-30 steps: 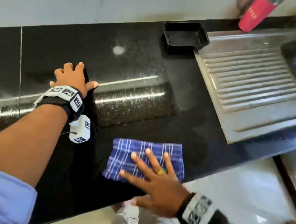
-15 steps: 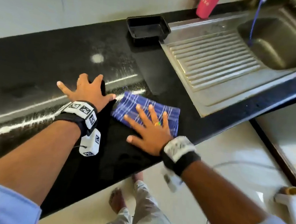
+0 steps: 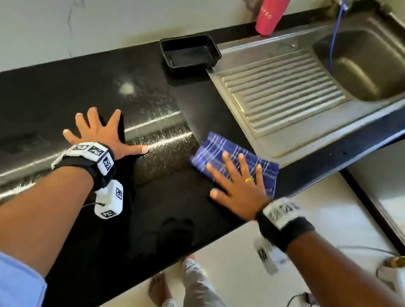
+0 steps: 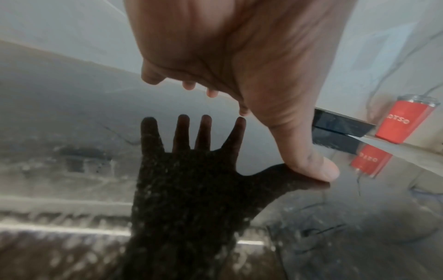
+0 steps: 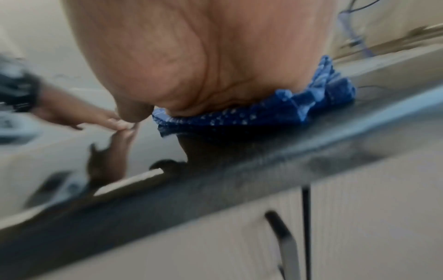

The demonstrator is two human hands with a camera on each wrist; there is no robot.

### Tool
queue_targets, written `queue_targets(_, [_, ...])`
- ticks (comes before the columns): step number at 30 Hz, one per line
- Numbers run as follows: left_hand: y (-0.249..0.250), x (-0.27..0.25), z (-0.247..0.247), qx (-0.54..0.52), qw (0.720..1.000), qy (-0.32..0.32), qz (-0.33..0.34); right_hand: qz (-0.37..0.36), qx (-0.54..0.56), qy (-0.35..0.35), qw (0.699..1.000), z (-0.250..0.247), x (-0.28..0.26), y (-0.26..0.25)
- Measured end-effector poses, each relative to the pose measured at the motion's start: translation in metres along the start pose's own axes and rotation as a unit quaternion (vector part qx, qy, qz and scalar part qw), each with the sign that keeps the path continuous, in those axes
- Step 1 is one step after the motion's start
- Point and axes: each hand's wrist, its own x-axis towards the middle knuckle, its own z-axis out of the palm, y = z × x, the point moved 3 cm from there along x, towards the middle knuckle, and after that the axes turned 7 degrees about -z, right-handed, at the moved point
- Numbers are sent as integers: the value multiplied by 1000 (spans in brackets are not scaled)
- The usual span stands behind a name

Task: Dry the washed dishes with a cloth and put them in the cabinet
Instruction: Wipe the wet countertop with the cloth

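My left hand (image 3: 103,135) lies flat on the black counter (image 3: 52,102), fingers spread wide, holding nothing. To its right, my right hand (image 3: 239,186) presses down with straight, splayed fingers on the cloth (image 3: 224,147), a folded blue towel with thin white checks, slightly rumpled under my palm. Beyond my fingertips sits the steel drainboard (image 3: 285,92).

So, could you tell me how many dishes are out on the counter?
1: a black tray on the countertop beside the sink's drainboard. None show elsewhere.
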Motion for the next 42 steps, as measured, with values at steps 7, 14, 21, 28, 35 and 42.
queue_targets(7, [-6, 8, 5, -10, 1000, -19, -22, -204, -91, -84, 971, 8, -40, -17])
queue_targets(14, [-10, 21, 9, -30, 997, -65, -39, -194, -121, -68, 971, -114, 189, 3])
queue_targets(21, [-8, 21, 11, -16, 994, -101, -34, -240, -147, -102, 954, -93, 141, 11])
queue_targets(28, [-8, 24, 11, -21, 990, -134, -30, -282, -148, -152, 936, -107, 158, 20])
queue_targets(35, [-8, 25, 14, -24, 992, -123, -26, -262, -150, -107, 947, -131, 217, -5])
queue_targets(42, [-8, 24, 12, -31, 991, -128, -22, -289, -113, -63, 948, -36, 35, -56])
